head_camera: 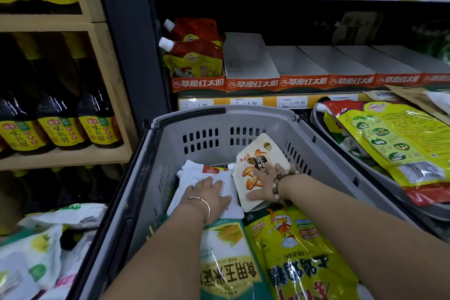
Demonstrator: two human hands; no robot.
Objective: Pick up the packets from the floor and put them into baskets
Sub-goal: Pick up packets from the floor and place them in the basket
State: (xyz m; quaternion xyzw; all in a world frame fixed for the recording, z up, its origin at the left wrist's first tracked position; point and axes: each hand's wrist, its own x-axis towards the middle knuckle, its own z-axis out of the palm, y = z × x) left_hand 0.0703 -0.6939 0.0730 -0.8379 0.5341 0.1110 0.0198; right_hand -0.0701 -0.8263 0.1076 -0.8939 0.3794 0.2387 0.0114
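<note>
Two hands deep in the grey basket [190, 114] at this moment. Left hand [207, 194] flat and palm down on a white packet [194, 175], with fingers straight and nothing gripped. Right hand [266, 184] just beside it, spread open and pressing on a white spouted pouch [258, 153] printed with mushrooms, no grasp there either, only contact. Both of these at the far end of the basket, side by side with edges meeting, the pouch's top corner up near the perforated far wall. Nearer the camera, under the forearms, a green corn-printed packet [226, 263] and a yellow packet [304, 263], side by side in the same basket. Thin gold bangle [205, 206] on the left wrist, bead bracelet [280, 180] on the right. Off to the right, a second grey basket [316, 117], heaped, with a big yellow-green packet [394, 139] on top. Down at lower left, loose packets [36, 251], white and green, outside the basket. Behind, red spouted pouches [194, 56] on a shelf above a yellow price strip [246, 102], and dark bottles [60, 117] with yellow labels in the wooden rack [107, 56] at left.
</note>
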